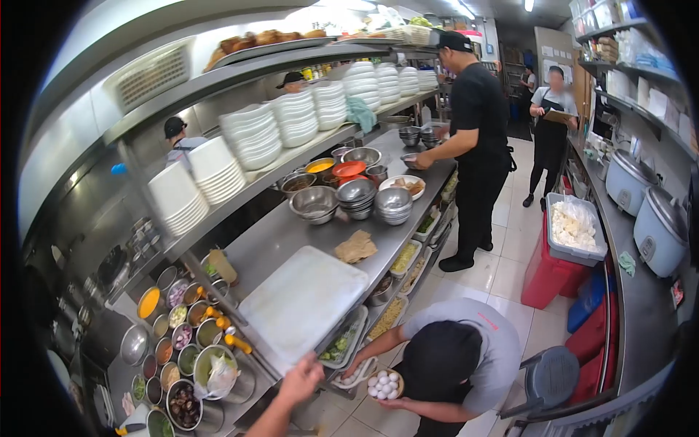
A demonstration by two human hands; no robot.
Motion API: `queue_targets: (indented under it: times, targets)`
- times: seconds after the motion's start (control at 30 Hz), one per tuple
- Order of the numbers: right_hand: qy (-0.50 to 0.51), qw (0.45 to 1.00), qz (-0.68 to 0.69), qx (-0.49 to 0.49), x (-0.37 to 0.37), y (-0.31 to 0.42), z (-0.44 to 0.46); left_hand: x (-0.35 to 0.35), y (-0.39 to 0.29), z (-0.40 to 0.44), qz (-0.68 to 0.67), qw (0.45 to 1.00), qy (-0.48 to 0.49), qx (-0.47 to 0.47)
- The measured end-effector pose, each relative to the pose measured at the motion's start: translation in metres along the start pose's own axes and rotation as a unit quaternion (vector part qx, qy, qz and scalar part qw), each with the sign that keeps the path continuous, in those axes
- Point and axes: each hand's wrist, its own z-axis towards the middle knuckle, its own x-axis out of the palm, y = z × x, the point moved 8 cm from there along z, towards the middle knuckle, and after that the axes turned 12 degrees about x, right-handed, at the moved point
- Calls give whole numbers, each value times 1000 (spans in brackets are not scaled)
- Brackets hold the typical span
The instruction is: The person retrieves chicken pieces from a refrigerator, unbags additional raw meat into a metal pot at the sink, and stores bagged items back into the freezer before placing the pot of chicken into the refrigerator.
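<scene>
Only one of my hands shows, at the bottom centre: my left or right hand [300, 380], most likely the right, is blurred, its fingers bent and their contents unclear. It hovers near the front corner of a white cutting board [304, 295] on the steel counter. Just right of it, a crouching co-worker in a black cap [442, 351] holds a bowl of white eggs [384, 384] and reaches into a lower tray. A tray of green vegetables [344, 336] sits below the board's edge. Brown paper [355, 247] lies behind the board.
Metal containers of ingredients [184, 405] stand at lower left. Steel bowls [314, 202] sit farther back under a shelf of stacked white dishes [250, 136]. A standing co-worker [480, 109] works at the counter. Rice cookers [659, 222] and red bins [545, 273] are at right.
</scene>
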Motion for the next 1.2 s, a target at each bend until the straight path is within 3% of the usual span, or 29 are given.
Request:
queue_targets:
  times: [0.07,0.13,0.23,0.27,0.33,0.4,0.47,0.53,0.57,0.63,0.7,0.8,0.83,0.97,1.03,1.1,1.2]
  targets:
    - [21,994,-90,-56,24,15,-20,0,10,-81,-95,995,28,-25]
    - [31,958,-230,-170,58,44,-43,-2,56,-166,-80,992,69,-63]
    - [17,817,-371,-440,133,128,-91,-40,99,-293,-68,995,1,-76]
    - [194,925,-272,-182,122,176,-204,-57,113,-327,-79,993,-6,-93]
    - [267,902,-168,-297,159,254,-306,-88,145,-411,-107,980,-67,-153]
    - [305,864,-167,-364,209,316,-398,-147,122,-468,-25,965,-138,-222]
    - [370,804,-164,-436,260,358,-470,-193,117,-527,-15,943,-246,-223]
    - [386,756,-204,-488,298,379,-550,-215,116,-584,-116,879,-388,-253]
    - [432,706,-232,-510,320,390,-569,-226,111,-606,-158,843,-449,-250]
    - [434,698,-276,-499,353,394,-606,-234,121,-651,-216,783,-523,-259]
    - [394,711,-354,-462,379,399,-628,-220,147,-695,-191,747,-545,-330]
    - [362,637,-431,-528,441,397,-666,-182,143,-738,-214,678,-587,-388]
    - [499,547,-377,-556,477,387,-687,-174,139,-748,-223,656,-602,-397]
    - [434,540,-470,-547,593,339,-712,-145,123,-788,-209,610,-639,-420]
    - [481,469,-491,-554,630,293,-746,-131,124,-814,-215,566,-681,-412]
    - [429,383,-539,-615,655,259,-785,-120,126,-842,-222,515,-729,-391]
    - [415,366,-589,-589,709,224,-811,-101,134,-895,-239,438,-785,-367]
